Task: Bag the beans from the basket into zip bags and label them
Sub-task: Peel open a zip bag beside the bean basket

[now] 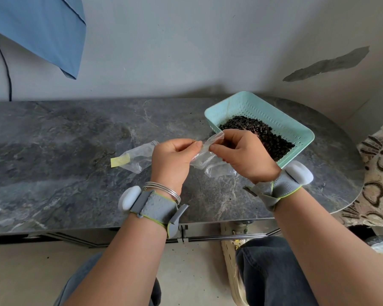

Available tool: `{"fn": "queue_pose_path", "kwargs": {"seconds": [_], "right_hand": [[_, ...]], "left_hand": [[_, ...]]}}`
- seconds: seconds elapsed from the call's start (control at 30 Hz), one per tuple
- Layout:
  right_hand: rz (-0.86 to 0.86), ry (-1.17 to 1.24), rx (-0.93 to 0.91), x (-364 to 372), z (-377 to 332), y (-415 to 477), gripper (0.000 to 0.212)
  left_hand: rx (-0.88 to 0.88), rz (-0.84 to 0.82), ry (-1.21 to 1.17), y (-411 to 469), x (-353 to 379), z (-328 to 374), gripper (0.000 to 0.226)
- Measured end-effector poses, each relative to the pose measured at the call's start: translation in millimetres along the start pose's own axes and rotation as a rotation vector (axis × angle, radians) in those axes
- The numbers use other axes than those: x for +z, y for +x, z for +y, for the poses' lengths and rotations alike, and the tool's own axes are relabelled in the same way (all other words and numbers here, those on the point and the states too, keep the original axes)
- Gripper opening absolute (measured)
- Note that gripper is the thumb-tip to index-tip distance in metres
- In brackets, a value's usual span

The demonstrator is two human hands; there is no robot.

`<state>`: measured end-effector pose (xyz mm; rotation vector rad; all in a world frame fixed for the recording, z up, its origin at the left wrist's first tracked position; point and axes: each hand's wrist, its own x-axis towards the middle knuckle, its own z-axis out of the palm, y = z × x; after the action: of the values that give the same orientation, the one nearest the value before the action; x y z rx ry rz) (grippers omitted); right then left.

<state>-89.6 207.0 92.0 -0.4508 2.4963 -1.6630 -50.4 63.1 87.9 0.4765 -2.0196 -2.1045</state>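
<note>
Fingers (196, 145) of the left hand (175, 156) and of the right hand (245, 155) were curled in. Each hand pinched the top edge of one clear zip bag (208, 160), which hung crumpled between them just above the bench (64, 151). We could not tell whether its zip was parted or sealed, because the fingertips covered the seam. What showed of the bag was limp and see-through.

The right hand hid the near corner of the mint-green slotted basket (259, 109), which stood on the bench just behind it. Dark beans (252, 127) lay heaped in the basket, and some of them were lost behind the knuckles.

A second clear bag (139, 159) lay flat on the bench beside the left hand, its right end hidden by that hand. A yellow strip (120, 161) touched its left end, though we could not make out whether it was stuck on.

Silver bangles (161, 189) sat on the left wrist above a grey strap (157, 206). A blue umbrella (42, 29) was cut off at the top left.
</note>
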Motion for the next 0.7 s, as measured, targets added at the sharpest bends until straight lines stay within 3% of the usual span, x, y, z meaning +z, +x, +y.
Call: {"fn": "queue_pose_path", "kwargs": {"seconds": [0.13, 0.2, 0.3, 0.4, 0.47, 0.7], "right_hand": [[-0.066, 0.375, 0.198, -1.9, -4.5, 2.4, 0.014], [-0.106, 0.45, 0.231, -3.7, -3.5, 2.4, 0.018], [-0.12, 0.323, 0.147, -3.9, -1.3, 0.6, 0.023], [-0.125, 0.155, 0.073, -2.6, -0.8, -0.6, 0.023], [-0.125, 0.11, 0.055, -3.1, -0.6, -0.5, 0.022], [-0.106, 0.052, 0.076, -2.9, -1.3, -0.7, 0.013]], "left_hand": [[0.073, 0.002, 0.034, 1.0, -0.9, 1.1, 0.015], [0.041, -0.044, 0.024, 1.4, -2.8, 2.2, 0.009], [0.017, -0.169, 0.159, 4.3, -9.1, 3.2, 0.005], [0.144, -0.198, 0.389, 6.7, -15.2, 3.2, 0.009], [0.179, -0.217, 0.422, 7.3, -16.7, 3.4, 0.009], [0.465, -0.135, 0.583, 6.8, -14.1, -1.1, 0.005]]}}
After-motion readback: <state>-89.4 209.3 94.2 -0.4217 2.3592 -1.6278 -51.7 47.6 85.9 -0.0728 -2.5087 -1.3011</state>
